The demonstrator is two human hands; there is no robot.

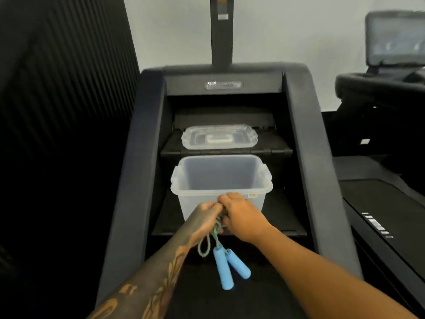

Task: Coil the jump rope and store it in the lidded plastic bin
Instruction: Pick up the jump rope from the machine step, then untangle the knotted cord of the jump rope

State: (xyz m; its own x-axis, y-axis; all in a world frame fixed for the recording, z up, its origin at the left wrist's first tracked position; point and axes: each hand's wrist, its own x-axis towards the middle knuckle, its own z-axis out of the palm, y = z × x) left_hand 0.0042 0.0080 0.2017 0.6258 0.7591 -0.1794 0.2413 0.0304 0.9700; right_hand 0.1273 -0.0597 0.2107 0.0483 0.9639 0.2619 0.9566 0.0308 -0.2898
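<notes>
A pale wall [299, 31] behind a black stair machine [147, 157], dark slatted panel [57, 88] at left

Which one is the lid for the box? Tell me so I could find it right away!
Look at the big black stair-climbing machine in the middle. On its upper step, just behind the open see-through plastic bin, lies the clear plastic lid. It is flat with a small handle on top, while the bin is deep and hollow.

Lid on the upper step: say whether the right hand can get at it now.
Likely yes: the lid lies uncovered beyond the bin, though the right hand holds the jump rope.
</notes>
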